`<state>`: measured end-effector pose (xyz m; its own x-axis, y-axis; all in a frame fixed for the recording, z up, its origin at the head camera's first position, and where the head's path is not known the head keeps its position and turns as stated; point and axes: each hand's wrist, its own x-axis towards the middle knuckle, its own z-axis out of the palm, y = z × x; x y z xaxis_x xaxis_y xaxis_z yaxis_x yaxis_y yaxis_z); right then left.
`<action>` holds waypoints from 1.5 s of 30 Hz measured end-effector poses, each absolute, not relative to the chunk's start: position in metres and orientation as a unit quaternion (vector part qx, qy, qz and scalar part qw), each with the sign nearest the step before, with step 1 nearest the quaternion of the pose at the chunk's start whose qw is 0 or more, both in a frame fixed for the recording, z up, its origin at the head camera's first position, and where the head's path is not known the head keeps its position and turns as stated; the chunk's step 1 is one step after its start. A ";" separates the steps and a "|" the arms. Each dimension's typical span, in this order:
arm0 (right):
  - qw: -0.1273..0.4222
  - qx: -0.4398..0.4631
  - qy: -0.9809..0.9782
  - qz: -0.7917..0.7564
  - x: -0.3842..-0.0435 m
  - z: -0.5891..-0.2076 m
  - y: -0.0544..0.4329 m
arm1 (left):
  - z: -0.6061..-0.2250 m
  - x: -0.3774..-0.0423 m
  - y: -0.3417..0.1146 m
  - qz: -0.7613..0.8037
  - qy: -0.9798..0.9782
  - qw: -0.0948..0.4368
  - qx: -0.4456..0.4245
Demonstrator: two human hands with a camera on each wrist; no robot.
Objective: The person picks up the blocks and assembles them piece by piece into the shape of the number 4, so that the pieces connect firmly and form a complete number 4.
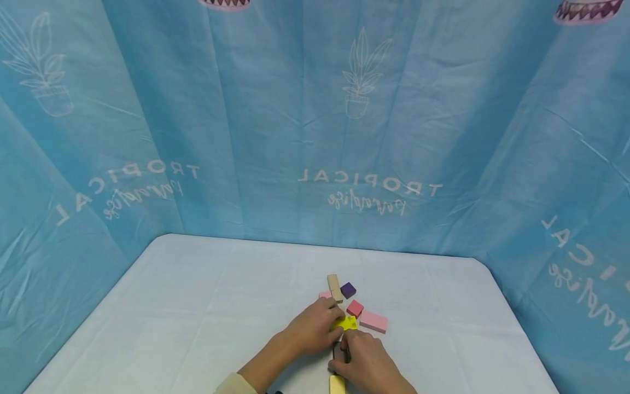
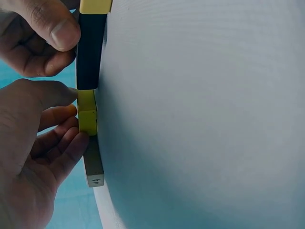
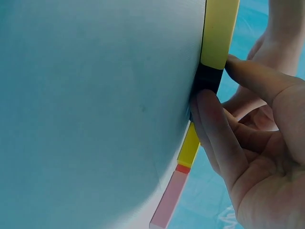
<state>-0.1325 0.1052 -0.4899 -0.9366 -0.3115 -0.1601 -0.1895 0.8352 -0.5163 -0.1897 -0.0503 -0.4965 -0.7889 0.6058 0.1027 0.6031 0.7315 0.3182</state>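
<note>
My left hand [image 1: 312,328] pinches a bright yellow block [image 1: 350,323] between thumb and fingers, low on the white tabletop. Closer to me, my right hand [image 1: 366,358] grips a dark block [image 1: 338,353], its thumb and fingers on opposite sides. A pale yellow block [image 1: 337,384] lies end to end with the dark one. In the left wrist view, the bright yellow block [image 2: 87,119] meets the dark block's [image 2: 89,52] far end. Past it shows a wooden block [image 2: 93,164] with printing on its end. My fingers cover part of the bright yellow block.
Beyond the hands lie a tan wooden block [image 1: 334,288], a purple block [image 1: 348,290] and a small pink block [image 1: 325,294]. A red block [image 1: 355,308] and a longer pink block [image 1: 374,322] sit to the right. A blue curtain [image 1: 266,137] surrounds the table.
</note>
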 end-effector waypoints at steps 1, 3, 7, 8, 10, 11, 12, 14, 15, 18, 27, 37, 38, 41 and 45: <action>0.124 -0.129 0.950 -0.255 -0.132 -0.489 0.105 | -0.496 -0.190 -0.050 0.169 0.931 0.005 0.324; 0.133 -0.120 0.950 -0.257 -0.132 -0.488 0.104 | -0.497 -0.190 -0.050 0.168 0.931 0.006 0.324; 0.151 -0.110 0.950 -0.251 -0.131 -0.484 0.103 | -0.497 -0.191 -0.050 0.168 0.932 0.011 0.322; 0.150 -0.113 0.951 -0.246 -0.131 -0.483 0.103 | -0.497 -0.191 -0.050 0.168 0.932 0.012 0.321; 0.152 -0.118 0.953 -0.234 -0.130 -0.481 0.103 | -0.497 -0.192 -0.050 0.167 0.933 0.012 0.319; 0.153 -0.121 0.954 -0.227 -0.130 -0.480 0.103 | -0.497 -0.192 -0.050 0.167 0.933 0.013 0.319; 0.155 -0.122 0.955 -0.220 -0.129 -0.479 0.104 | -0.497 -0.192 -0.050 0.167 0.933 0.012 0.319; 0.159 -0.127 0.956 -0.210 -0.129 -0.478 0.104 | -0.498 -0.193 -0.050 0.168 0.933 0.013 0.319; 0.161 -0.132 0.957 -0.204 -0.129 -0.478 0.104 | -0.498 -0.193 -0.050 0.169 0.933 0.013 0.319; 0.149 -0.170 0.957 -0.184 -0.125 -0.478 0.108 | -0.499 -0.193 -0.050 0.171 0.931 0.011 0.321; 0.089 -0.314 0.935 -0.138 -0.111 -0.481 0.124 | -0.498 -0.192 -0.051 0.173 0.927 -0.001 0.334; 0.063 -0.389 0.911 -0.126 -0.106 -0.491 0.131 | -0.495 -0.193 -0.051 0.178 0.927 0.008 0.331; 0.061 -0.392 0.909 -0.128 -0.106 -0.491 0.131 | -0.495 -0.192 -0.051 0.178 0.927 0.008 0.331; 0.059 -0.397 0.907 -0.131 -0.105 -0.493 0.132 | -0.495 -0.192 -0.052 0.179 0.927 0.009 0.331; 0.063 -0.398 0.906 -0.131 -0.105 -0.494 0.132 | -0.496 -0.192 -0.052 0.179 0.926 0.007 0.332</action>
